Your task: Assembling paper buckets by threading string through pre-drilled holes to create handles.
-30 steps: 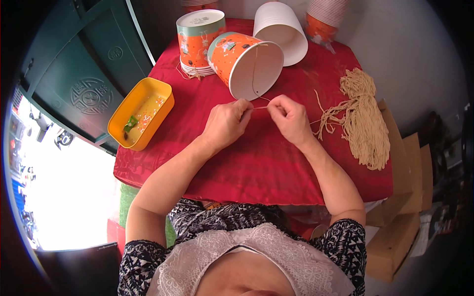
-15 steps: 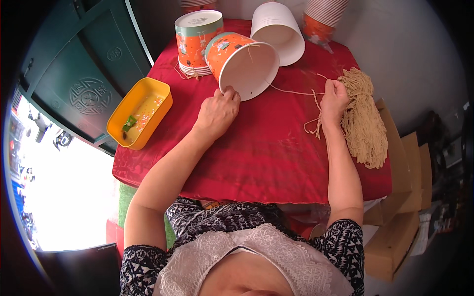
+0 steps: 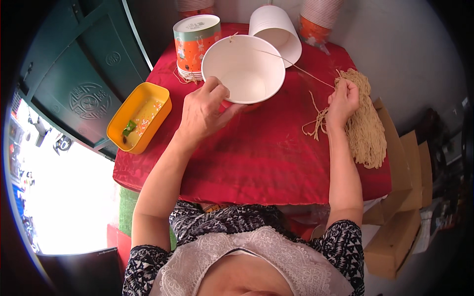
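A paper bucket (image 3: 247,74), white inside, is tilted with its mouth toward me. My left hand (image 3: 205,108) grips its near left rim, thumb outside and below. From the bucket's far rim a tan string (image 3: 308,74) stretches to my right hand (image 3: 343,101), whose fingers are pinched on it. A small knot of string (image 3: 233,37) shows at the rim's far edge. Beside and partly behind my right hand lies a thick hank of tan string (image 3: 368,128), with loose strands (image 3: 316,126) to its left.
Upside-down nested orange and green buckets (image 3: 197,47) stand at the back left of the red-covered table (image 3: 256,167). A white bucket (image 3: 276,34) lies behind mine. A yellow tub (image 3: 160,111) holds small bits at left. Cardboard boxes (image 3: 395,237) are at right.
My left hand has tipped the bucket more upright, so its mouth faces up toward me. My right hand has shifted slightly right, and the string now runs from the far rim, pulled straight.
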The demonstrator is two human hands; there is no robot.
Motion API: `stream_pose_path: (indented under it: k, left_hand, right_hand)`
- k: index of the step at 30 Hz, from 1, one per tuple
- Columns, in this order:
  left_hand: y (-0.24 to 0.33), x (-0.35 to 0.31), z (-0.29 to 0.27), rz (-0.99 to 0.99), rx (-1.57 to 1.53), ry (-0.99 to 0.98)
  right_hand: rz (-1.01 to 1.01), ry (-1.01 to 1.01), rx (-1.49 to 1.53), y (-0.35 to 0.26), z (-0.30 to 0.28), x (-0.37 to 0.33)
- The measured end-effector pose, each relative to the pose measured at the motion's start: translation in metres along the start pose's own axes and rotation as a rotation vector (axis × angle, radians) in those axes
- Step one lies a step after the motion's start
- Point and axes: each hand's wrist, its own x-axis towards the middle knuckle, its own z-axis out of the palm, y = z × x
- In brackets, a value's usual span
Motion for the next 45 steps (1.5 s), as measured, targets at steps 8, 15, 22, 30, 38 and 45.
stream_pose_path:
  k: [8, 15, 22, 30, 38, 45]
  left_hand:
    - [0.002, 0.0, 0.002, -0.141, 0.064, 0.088]
    - [0.014, -0.001, -0.002, -0.201, 0.043, 0.099]
    - [0.021, -0.001, -0.003, -0.202, 0.032, 0.102]
    - [0.026, -0.002, -0.003, -0.187, 0.042, 0.098]
    - [0.026, -0.002, -0.001, -0.181, 0.042, 0.1]
    - [0.031, -0.003, 0.002, -0.163, 0.039, 0.098]
  right_hand:
    - [-0.899, -0.525, -0.247, -0.04, 0.027, -0.072]
    - [-1.047, -0.632, -0.214, -0.037, 0.035, -0.092]
    - [-1.07, -0.619, -0.276, -0.031, 0.036, -0.094]
    - [-1.036, -0.638, -0.291, -0.028, 0.036, -0.094]
    - [-1.033, -0.651, -0.315, -0.026, 0.037, -0.094]
    - [-0.866, -0.677, -0.279, -0.026, 0.035, -0.098]
